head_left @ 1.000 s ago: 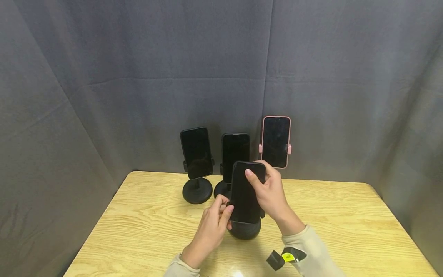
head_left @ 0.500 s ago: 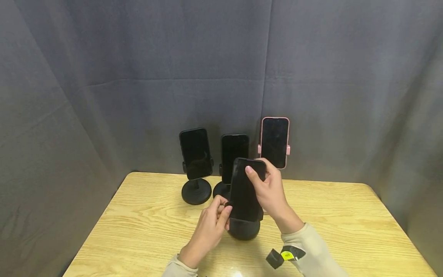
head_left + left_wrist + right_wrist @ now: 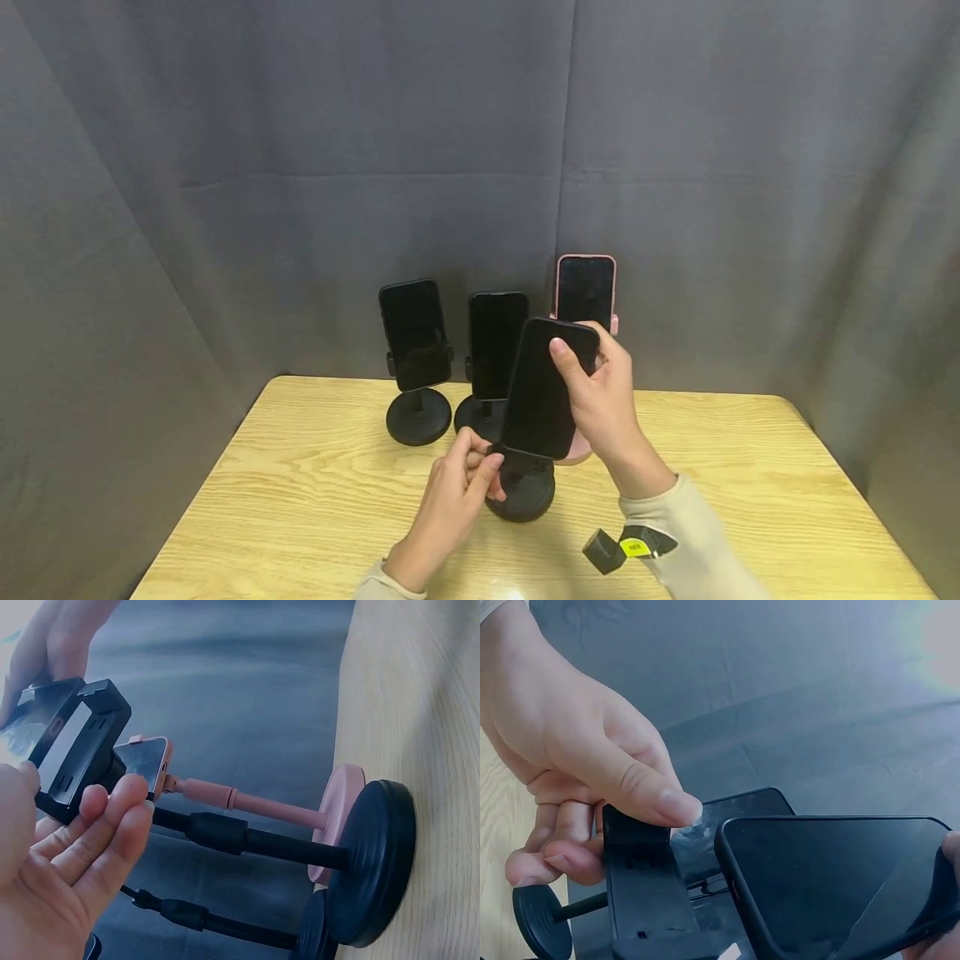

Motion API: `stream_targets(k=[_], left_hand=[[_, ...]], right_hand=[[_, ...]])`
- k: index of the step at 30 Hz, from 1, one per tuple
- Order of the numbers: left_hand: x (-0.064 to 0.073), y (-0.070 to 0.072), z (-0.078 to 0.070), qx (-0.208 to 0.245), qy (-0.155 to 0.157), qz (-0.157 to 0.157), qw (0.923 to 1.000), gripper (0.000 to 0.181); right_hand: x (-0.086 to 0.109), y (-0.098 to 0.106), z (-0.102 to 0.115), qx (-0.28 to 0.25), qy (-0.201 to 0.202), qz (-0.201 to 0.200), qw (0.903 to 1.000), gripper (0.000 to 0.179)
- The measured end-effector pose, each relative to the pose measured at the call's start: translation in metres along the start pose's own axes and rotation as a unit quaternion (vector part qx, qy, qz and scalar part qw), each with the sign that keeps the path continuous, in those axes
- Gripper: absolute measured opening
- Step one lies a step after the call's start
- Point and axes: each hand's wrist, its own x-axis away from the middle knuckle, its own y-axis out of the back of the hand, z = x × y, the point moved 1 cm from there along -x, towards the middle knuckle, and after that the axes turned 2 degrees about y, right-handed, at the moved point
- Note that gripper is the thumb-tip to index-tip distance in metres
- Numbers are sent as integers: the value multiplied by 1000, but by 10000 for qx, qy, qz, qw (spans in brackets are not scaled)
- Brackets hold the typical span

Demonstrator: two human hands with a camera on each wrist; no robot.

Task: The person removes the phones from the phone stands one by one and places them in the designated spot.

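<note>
My right hand (image 3: 613, 408) grips a black smartphone (image 3: 542, 396) by its right edge, with the thumb lying across the screen. Just below it is the clamp (image 3: 649, 892) of the nearest black phone stand (image 3: 522, 498). In the right wrist view the phone lies outside the clamp, with a gap between the two. My left hand (image 3: 452, 500) pinches one end of the clamp, thumb on top and fingers behind, as the left wrist view shows too. The stand's round base (image 3: 373, 862) sits on the table.
Behind are two black stands carrying a black phone (image 3: 414, 333) and another black phone (image 3: 497, 342). A pink stand (image 3: 277, 808) holds a pink-cased phone (image 3: 587, 287), partly hidden by my right hand. Beneath lies the wooden table (image 3: 300, 500); grey curtains (image 3: 375, 125) surround it.
The phone in my right hand has moved up and to the right, out of the front stand's clamp. My left hand stays on the clamp. The view has shifted slightly.
</note>
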Motion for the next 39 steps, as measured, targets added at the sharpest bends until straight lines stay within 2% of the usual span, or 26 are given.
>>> stream_targets(k=[8,13,18,24,31,39], left_hand=[[-1,-1,-1,-23,159,-68,9998,12],[-1,-2,-1,38,300,-50,9995,14],[-1,-2,-1,209,446,-1,9988,14],[-1,-1,-2,295,573,12,9979,17],[-1,-1,0,379,505,26,9980,18],[-2,-3,1,599,433,217,9970,19]], right_hand=[[2,8,5,263,-205,-395,9987,19],[4,13,8,284,-260,-483,9981,20],[7,18,9,252,-416,-418,9979,17],[11,25,10,462,-527,-300,9971,14],[19,33,11,482,-565,-365,9966,15],[22,45,15,608,-569,-79,9965,8]])
